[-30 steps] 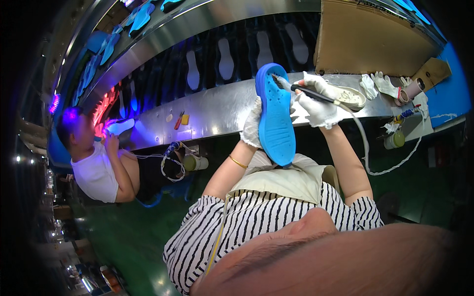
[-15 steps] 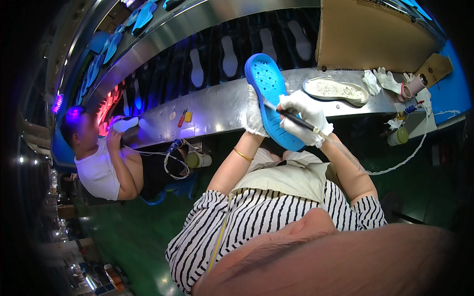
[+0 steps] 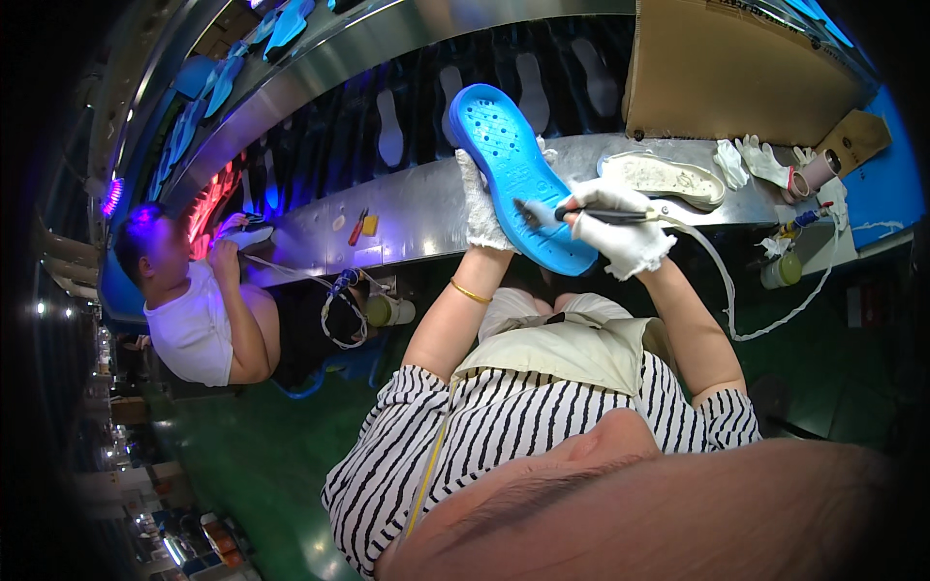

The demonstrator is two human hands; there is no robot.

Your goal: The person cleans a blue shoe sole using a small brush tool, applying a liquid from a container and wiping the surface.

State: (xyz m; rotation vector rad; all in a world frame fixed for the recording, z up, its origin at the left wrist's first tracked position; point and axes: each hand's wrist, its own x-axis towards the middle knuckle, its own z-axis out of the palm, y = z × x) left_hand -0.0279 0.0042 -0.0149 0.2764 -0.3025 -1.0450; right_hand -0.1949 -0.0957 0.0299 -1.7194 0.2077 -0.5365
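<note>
A bright blue shoe sole [image 3: 513,165] with small holes is held up in front of me, tilted. My left hand [image 3: 477,208], in a white glove, grips it from behind at its left edge. In a white glove too, my right hand [image 3: 625,237] is closed on a thin dark brush [image 3: 572,213]. The brush tip touches the lower part of the sole. A white hose [image 3: 746,310] trails from the brush down to the right.
A metal workbench [image 3: 407,213] runs across, with a whitish sole [image 3: 664,179], spare gloves [image 3: 760,160], a cup [image 3: 780,271] and a brown cardboard sheet [image 3: 727,68]. Another person in a white shirt [image 3: 199,320] works at the left. Blue soles [image 3: 281,29] lie on the upper shelf.
The blue sole has tilted and come lower and closer to me. My right hand brought the brush from near the whitish sole onto the blue sole's lower part.
</note>
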